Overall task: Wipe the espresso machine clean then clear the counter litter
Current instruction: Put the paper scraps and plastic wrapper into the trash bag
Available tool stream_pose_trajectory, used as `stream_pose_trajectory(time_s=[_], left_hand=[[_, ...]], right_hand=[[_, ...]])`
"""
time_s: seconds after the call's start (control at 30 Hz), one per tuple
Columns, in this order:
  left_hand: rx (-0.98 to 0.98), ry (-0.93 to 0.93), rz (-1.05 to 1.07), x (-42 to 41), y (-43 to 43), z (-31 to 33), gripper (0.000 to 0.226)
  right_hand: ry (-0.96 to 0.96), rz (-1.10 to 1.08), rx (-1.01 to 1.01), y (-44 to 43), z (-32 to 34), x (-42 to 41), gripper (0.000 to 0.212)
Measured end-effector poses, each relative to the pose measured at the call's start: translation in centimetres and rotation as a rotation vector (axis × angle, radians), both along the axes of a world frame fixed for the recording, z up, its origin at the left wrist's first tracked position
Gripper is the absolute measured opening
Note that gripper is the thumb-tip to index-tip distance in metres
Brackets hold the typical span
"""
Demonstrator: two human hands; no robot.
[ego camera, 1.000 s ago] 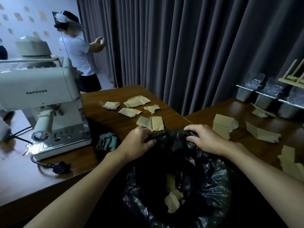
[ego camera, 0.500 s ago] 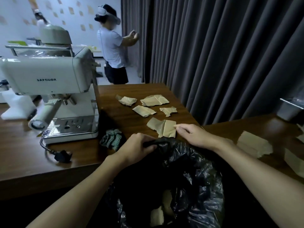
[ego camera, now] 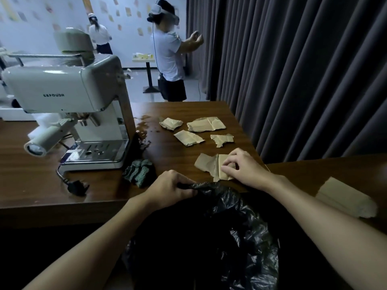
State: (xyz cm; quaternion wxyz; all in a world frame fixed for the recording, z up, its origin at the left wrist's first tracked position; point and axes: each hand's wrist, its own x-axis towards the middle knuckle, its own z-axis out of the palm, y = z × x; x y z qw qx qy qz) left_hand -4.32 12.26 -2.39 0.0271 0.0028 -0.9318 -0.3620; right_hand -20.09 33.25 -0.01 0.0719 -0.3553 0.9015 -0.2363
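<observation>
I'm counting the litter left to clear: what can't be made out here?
Head view, the only one:
Contents of the black bag: interior too dark.
Part of the nearest paper scrap: covered by the right hand; pinch or mere touch unclear.
The folded paper at right: blurred, dim.

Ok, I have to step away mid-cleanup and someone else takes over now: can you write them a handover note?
Left hand grips the rim of the black bin bag, at the counter edge. Right hand pinches the nearest paper scrap on the counter.
Green cloth lies beside the espresso machine; wiping looks finished, though I cannot confirm it.
Left to do: bag that scrap, the four scraps behind it, and the paper on the right-hand table.
</observation>
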Motion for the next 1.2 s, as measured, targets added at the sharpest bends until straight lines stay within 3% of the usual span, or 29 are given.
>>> stream_pose_trajectory(time_s=[0.2, 0.53, 0.63, 0.77, 0.93, 1.07, 1.13, 1.2], left_hand=[[0.194, -0.018, 0.077, -0.3, 0.1, -1.1, 0.018], [0.369, -0.045, 0.052, -0.6, -0.1, -1.0, 0.016], [0.393, -0.052, 0.045, -0.6, -0.1, -1.0, 0.017], [0.413, -0.053, 0.047, -0.7, -0.1, -0.9, 0.015], [0.474, -0.045, -0.003, -0.6, -0.3, -0.6, 0.025], [0.539, -0.051, -0.013, -0.7, -0.4, -0.8, 0.025], [0.54, -0.045, -0.019, -0.7, -0.4, -1.0, 0.023], [0.535, -0.042, -0.018, -0.7, -0.4, -1.0, 0.022]], right_hand=[[-0.031, -0.217, 0.169, -1.2, -0.7, -1.2, 0.062], [-0.303, -0.356, -0.125, -0.4, -1.1, -1.6, 0.11], [-0.347, -0.426, -0.236, 0.4, -1.2, -1.8, 0.1], [-0.516, -0.443, -0.613, 1.4, 0.5, -0.8, 0.065], [-0.56, -0.31, -0.801, 3.0, 3.5, 1.5, 0.055], [-0.821, -0.061, -0.757, 4.3, 5.2, 3.4, 0.057], [-0.896, 0.086, -0.556, 4.6, 5.6, 3.9, 0.059], [-0.838, 0.162, -0.36, 4.4, 5.4, 4.0, 0.054]])
